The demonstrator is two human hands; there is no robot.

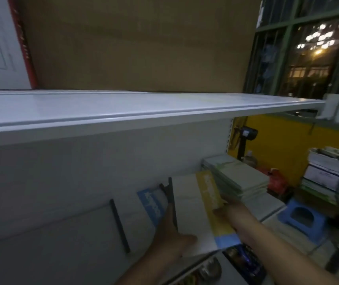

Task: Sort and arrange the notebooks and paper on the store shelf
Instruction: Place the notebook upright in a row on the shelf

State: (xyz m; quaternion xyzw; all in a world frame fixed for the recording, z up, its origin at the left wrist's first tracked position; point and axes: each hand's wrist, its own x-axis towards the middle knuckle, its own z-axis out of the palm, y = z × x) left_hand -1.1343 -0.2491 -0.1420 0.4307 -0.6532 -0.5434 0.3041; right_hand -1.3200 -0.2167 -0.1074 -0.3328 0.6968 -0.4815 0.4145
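Both hands on one item. Left hand (171, 238) grips the left edge of the white pack (189, 210): thumb (187, 239) lies flat on its front face, and the fingers curl round behind the edge, mostly hidden. Right hand (233, 211) grips the opposite edge at the yellow band; its fingers wrap behind the pack and I cannot tell how they are spread. The frame is dim and blurred there.

The white pack stands tilted between my two sets of fingers, on the lower shelf (267, 204), with its blue corner nearest me.

Just beside my left fingers is a dark divider (171, 199), touching or nearly touching the pack's left edge. Left of that divider leans a blue-labelled pack (154, 206). Further left of my fingers is a second divider (120, 225).

Just beyond my right fingers lies a flat stack of pale green notebooks (240, 177).

Above my fingers runs the upper shelf (123, 112), carrying a cardboard box (139, 44). Well to the right of my right fingers, on the floor, is a blue stool (303, 220).
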